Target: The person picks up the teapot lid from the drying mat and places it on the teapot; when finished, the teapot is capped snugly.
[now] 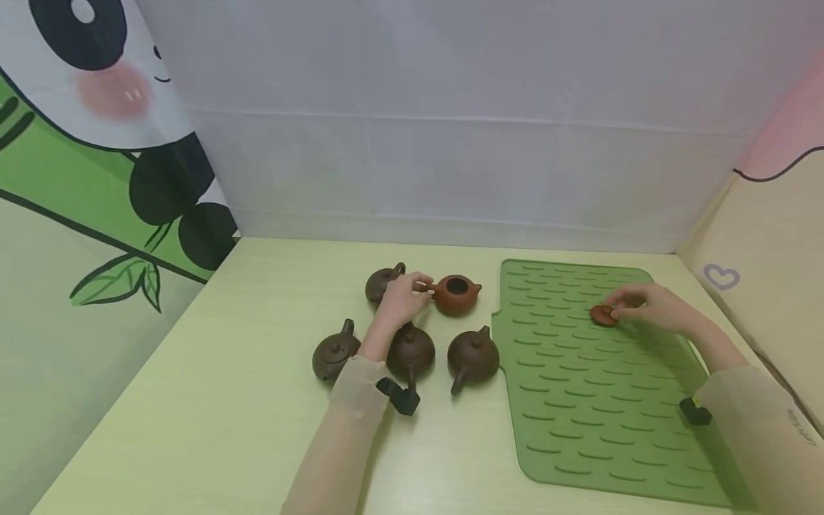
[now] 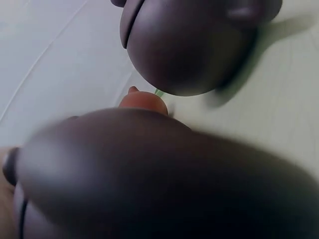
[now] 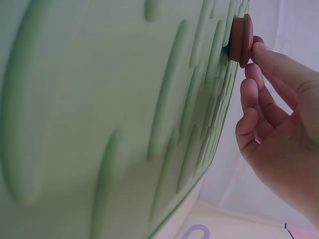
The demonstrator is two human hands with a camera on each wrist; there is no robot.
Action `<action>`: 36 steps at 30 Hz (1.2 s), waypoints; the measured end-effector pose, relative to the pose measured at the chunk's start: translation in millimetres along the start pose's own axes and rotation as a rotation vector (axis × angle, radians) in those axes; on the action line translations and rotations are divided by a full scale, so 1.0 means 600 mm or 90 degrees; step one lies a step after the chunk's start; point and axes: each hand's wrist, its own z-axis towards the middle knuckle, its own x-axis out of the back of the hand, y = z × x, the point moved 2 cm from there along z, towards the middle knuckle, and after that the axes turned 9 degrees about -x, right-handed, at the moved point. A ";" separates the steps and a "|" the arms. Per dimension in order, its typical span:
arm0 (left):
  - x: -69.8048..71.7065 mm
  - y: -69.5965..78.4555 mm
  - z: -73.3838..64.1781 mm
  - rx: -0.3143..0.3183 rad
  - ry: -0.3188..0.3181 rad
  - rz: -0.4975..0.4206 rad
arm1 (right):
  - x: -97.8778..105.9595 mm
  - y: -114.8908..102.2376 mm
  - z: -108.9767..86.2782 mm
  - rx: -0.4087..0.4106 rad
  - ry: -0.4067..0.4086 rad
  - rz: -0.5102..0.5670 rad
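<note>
My left hand (image 1: 405, 297) reaches over the dark teapots and pinches the handle of a reddish-brown clay teapot (image 1: 458, 303). That teapot's round mouth is uncovered and its spout points right. On the green mat, my right hand (image 1: 653, 307) pinches the knob of a reddish-brown teapot lid (image 1: 604, 315). Seen from the right wrist, the lid (image 3: 240, 42) has its underside against the ridged mat, and the other fingers curl loosely below. Dark bulging teapots fill the left wrist view, with the reddish teapot (image 2: 144, 101) behind and the left hand mostly hidden.
Four dark brown lidded teapots would crowd the left hand: one behind it (image 1: 381, 285), one left (image 1: 335, 355), one under the forearm (image 1: 412, 352) and one right (image 1: 473, 356). The ridged green mat (image 1: 579, 443) covers the table's right side. A white cloth wall (image 1: 450, 179) stands behind.
</note>
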 end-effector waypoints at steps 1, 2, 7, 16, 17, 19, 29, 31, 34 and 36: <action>0.000 0.001 0.001 0.001 0.008 0.002 | 0.000 0.000 0.000 0.000 -0.002 0.001; 0.000 0.001 0.002 0.003 0.018 0.002 | 0.000 0.001 0.000 0.000 -0.004 0.002; 0.000 0.000 0.007 0.010 0.060 0.015 | 0.002 0.001 0.001 -0.002 -0.002 0.000; -0.001 -0.002 0.006 0.019 0.089 0.017 | 0.011 -0.020 0.009 -0.009 0.009 -0.020; -0.001 -0.003 0.005 0.019 0.091 0.017 | 0.013 -0.025 0.011 -0.008 0.011 -0.018; -0.001 -0.003 0.004 0.020 0.092 0.013 | 0.015 -0.038 0.017 0.003 0.011 -0.005; -0.003 -0.008 0.003 0.029 0.092 -0.008 | -0.002 -0.125 0.078 0.052 0.007 0.069; -0.004 -0.009 0.003 0.029 0.094 -0.010 | -0.009 -0.148 0.091 0.069 0.009 0.084; -0.004 -0.008 0.004 0.023 0.098 -0.007 | -0.019 -0.182 0.109 0.092 0.019 0.097; -0.004 -0.007 0.005 0.021 0.101 -0.006 | -0.027 -0.202 0.122 0.104 0.023 0.103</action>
